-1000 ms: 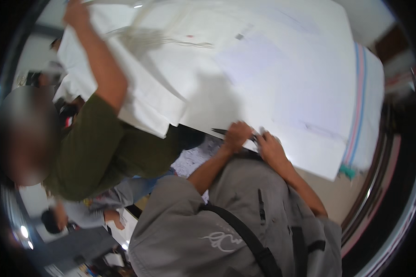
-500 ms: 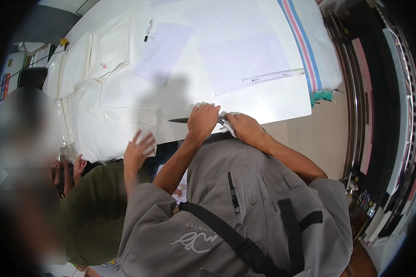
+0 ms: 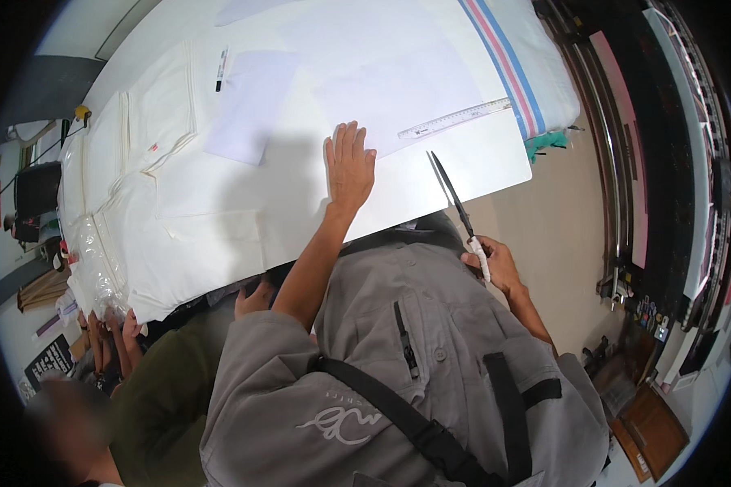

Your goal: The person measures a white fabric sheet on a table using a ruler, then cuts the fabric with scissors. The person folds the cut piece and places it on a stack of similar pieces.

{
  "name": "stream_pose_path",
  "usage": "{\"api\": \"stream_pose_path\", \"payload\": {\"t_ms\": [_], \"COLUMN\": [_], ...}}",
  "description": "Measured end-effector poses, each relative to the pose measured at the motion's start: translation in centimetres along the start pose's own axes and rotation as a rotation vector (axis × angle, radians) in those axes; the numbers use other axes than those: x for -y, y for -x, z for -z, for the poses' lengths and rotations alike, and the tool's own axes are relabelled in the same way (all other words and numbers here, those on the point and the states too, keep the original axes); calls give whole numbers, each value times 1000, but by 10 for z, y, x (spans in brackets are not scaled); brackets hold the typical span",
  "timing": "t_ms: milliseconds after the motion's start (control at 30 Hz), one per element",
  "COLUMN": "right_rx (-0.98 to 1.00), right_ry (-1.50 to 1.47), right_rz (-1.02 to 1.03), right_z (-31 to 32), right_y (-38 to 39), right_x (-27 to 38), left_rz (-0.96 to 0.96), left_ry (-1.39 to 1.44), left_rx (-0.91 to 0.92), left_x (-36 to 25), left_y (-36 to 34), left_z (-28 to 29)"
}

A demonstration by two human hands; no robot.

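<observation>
My left hand (image 3: pixel 350 169) rests palm down on the white table (image 3: pixel 430 183), its fingers stretched out. It holds nothing and is close to a pale lilac sheet (image 3: pixel 398 81). Beyond the table's near edge, my right hand (image 3: pixel 495 264) is wrapped round the white-covered handle of dark-bladed scissors (image 3: pixel 453 193). Their blades point away from me and reach over the table, appearing closed or nearly so. A clear ruler (image 3: pixel 453 119) lies along the sheet's edge, past the scissors' tip.
White cloth pieces (image 3: pixel 179 243) lie at the left, near a smaller lilac piece (image 3: pixel 250 101) and a marker (image 3: pixel 221 70). A striped fabric roll (image 3: pixel 536 73) covers the table's right end. At my left is a person in a dark green top (image 3: pixel 166 398).
My left hand has come off the scissors and moved forward onto the table. My right hand has swung right with the scissors, turning their tip forward. The neighbour's raised hand has dropped.
</observation>
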State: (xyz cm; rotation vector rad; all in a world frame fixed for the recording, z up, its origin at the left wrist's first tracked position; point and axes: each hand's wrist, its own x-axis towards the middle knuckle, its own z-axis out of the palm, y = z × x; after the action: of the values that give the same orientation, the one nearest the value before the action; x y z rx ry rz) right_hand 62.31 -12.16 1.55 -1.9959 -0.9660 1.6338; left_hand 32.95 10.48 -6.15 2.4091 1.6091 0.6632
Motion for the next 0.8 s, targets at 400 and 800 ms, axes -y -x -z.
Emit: {"api": "stream_pose_path", "payload": {"t_ms": [400,800], "right_rx": [166,118], "right_ry": [-24,22], "right_rz": [-20,-41], "right_z": [-32,-46], "right_y": [-27,-51], "right_x": [23,29], "left_rz": [3,3], "left_ry": [-84,-72], "left_rx": [186,227], "left_x": [-18,-26], "left_y": [22,37], "left_z": [-28,-26]}}
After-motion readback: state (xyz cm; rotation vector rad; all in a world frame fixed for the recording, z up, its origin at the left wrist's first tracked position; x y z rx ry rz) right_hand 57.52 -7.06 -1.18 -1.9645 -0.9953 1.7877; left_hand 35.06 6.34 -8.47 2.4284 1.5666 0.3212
